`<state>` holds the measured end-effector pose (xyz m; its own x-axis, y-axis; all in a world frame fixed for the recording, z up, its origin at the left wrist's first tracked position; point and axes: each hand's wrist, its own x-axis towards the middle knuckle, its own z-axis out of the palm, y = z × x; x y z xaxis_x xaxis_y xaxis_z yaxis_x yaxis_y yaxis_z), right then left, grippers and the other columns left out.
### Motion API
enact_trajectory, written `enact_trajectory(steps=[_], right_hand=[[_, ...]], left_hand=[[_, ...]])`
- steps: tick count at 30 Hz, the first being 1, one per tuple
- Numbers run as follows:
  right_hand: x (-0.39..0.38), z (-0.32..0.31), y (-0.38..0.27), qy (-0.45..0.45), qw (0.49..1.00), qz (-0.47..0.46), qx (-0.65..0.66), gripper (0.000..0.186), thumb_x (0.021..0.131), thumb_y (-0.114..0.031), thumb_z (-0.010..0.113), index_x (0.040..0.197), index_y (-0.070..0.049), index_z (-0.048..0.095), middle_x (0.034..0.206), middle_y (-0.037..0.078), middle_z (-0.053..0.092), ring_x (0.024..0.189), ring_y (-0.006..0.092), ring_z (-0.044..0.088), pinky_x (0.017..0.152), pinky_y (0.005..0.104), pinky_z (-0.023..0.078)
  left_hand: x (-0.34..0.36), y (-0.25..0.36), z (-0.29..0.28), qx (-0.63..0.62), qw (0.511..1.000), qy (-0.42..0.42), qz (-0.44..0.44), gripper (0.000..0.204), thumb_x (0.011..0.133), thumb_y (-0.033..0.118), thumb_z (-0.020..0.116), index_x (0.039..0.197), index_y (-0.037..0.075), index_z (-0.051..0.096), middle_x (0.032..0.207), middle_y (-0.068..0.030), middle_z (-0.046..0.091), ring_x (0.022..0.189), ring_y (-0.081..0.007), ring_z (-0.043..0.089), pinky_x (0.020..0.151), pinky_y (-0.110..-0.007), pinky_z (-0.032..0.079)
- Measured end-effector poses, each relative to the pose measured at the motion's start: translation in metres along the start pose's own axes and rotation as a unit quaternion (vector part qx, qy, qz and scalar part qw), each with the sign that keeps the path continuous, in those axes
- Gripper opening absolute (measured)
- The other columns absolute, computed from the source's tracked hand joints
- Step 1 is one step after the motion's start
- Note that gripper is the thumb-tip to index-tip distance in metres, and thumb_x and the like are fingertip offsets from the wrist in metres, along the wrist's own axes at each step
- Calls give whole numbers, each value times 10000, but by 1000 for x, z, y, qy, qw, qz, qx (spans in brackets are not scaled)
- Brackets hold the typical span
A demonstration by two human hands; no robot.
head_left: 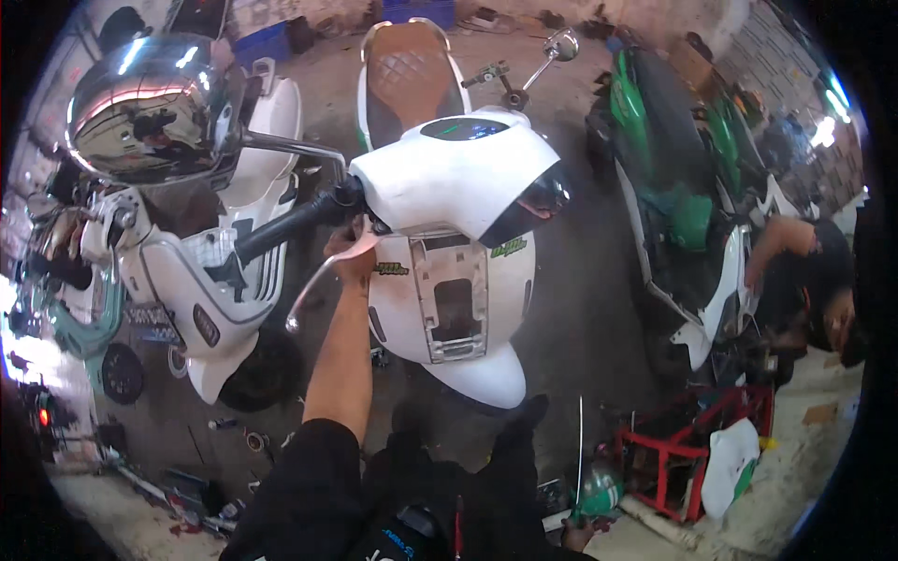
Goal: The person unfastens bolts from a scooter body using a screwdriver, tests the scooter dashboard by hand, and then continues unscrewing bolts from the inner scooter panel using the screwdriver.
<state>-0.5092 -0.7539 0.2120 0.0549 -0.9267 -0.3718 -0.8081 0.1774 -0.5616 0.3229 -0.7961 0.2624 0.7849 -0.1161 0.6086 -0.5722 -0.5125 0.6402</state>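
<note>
A white scooter [447,280] stands facing me, its front panel opened to a bare frame. My left hand [348,247] reaches up to the base of the silver brake lever [318,277], beside the black handlebar grip [285,227] and under the white headlight cover [430,178]. The lever and cover partly hide its fingers, so I cannot see whether they grip anything. Low at the bottom edge, my right hand [578,535] is closed round a screwdriver [580,449], its long thin shaft pointing up. A round chrome mirror [150,107] rises from the scooter's handlebar.
Another white scooter [201,309] is parked at left. On the right, a person [804,271] crouches by a green and black scooter [673,178]. A red metal frame [669,458] with a white-green panel [730,467] lies near my right hand. Loose parts and tools [257,439] litter the floor at lower left.
</note>
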Motion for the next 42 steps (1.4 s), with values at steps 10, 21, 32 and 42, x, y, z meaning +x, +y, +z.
enact_trajectory(steps=[10, 21, 32, 42], right_hand=[[406, -35, 13, -26, 953, -258, -156, 344, 750, -239, 725, 995, -3, 672, 929, 187, 668, 798, 370, 630, 765, 454, 512], [547, -16, -259, -337, 921, 40, 189, 243, 834, -251, 700, 951, -48, 634, 768, 24, 601, 628, 153, 564, 534, 333, 460], [727, 84, -486, -381, 917, 36, 112, 227, 843, -239, 702, 985, -63, 684, 808, 15, 619, 734, 153, 592, 647, 336, 494], [761, 171, -796, -511, 811, -254, 125, 242, 848, -192, 729, 1018, -66, 612, 793, 18, 617, 630, 131, 558, 567, 310, 450]], left_hand=[[-39, 71, 39, -274, 959, 66, -36, 237, 841, 122, 666, 1017, -29, 616, 975, -60, 683, 922, -199, 635, 849, -324, 479], [-48, 27, 39, -362, 879, 186, -249, 467, 1003, 410, 430, 1204, 14, 575, 1115, -95, 641, 1000, -267, 631, 885, -399, 503], [-88, 22, 25, -95, 907, 196, -361, 435, 1010, 328, 419, 1172, -34, 597, 1100, -165, 654, 958, -272, 652, 813, -386, 527], [-186, 159, 96, 227, 743, 492, -393, 364, 991, 250, 499, 1115, -66, 630, 1099, -192, 673, 918, -276, 668, 797, -381, 518]])
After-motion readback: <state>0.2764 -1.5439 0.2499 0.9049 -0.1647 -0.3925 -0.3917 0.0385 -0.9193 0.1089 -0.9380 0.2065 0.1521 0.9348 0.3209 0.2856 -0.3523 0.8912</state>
